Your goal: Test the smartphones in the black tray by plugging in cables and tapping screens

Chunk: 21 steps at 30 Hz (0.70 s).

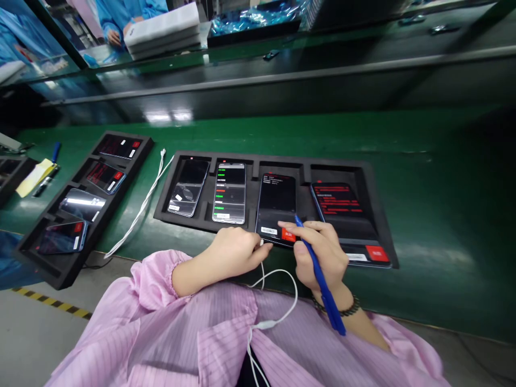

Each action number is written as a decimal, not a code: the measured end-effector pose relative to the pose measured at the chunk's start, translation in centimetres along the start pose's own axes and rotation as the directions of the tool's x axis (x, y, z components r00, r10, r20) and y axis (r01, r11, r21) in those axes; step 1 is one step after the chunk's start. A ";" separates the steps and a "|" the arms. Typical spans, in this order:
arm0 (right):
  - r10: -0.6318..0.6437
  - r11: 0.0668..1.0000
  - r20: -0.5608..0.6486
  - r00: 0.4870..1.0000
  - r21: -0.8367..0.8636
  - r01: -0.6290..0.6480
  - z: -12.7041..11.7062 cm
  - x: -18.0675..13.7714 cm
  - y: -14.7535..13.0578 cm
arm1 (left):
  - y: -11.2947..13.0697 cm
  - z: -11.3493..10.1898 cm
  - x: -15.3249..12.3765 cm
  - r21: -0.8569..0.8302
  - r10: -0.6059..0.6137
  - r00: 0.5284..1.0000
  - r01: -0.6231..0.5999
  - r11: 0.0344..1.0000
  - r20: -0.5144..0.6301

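In a black foam tray [252, 156] lie several smartphones. My left hand [231, 250] is closed at the bottom edge of the third phone [276, 199], pinching the plug end of a white earphone cable [296, 293] there; whether the plug sits in the phone I cannot tell. My right hand [322, 252] grips a blue pen [320, 274], and its index finger reaches over that phone's screen beside a red button. A phone with red text [338, 199] lies right of it, partly behind my right hand. A phone with green text [229, 193] and a dark-screened phone [188, 188] lie to the left.
A second foam tray [86, 231] with several phones stands at the left, a white cable [141, 209] beside it. Farther left are yellow paper [36, 177] and a marker. Across the bench, a person's hand [114, 37] is near stacked white trays [163, 32] and a box of plastic wrap [253, 24].
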State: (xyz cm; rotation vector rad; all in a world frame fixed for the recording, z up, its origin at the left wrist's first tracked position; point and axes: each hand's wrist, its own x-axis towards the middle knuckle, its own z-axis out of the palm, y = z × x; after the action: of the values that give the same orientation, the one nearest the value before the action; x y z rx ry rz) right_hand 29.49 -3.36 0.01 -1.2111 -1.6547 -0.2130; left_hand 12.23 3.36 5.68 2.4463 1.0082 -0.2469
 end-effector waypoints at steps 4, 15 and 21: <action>-0.010 1.000 -0.007 1.000 0.021 0.011 0.1 0.3 -0.1 | -0.1 0.0 0.0 0.000 0.003 1.000 -0.003 1.000 -0.004; -0.012 1.000 -0.022 1.000 0.026 0.013 0.0 0.3 -0.3 | 0.5 -0.3 0.0 0.026 0.027 1.000 -0.027 0.999 -0.006; -0.055 0.998 -0.064 0.996 0.032 0.057 0.1 0.7 -0.2 | 0.8 0.4 -0.1 -0.073 0.000 0.998 -0.004 0.997 -0.055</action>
State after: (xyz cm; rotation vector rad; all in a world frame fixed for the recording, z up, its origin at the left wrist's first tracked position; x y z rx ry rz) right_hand 29.29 -3.03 0.61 -1.1231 -1.6327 -0.2546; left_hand 12.75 2.63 5.60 2.3994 1.0204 -0.1400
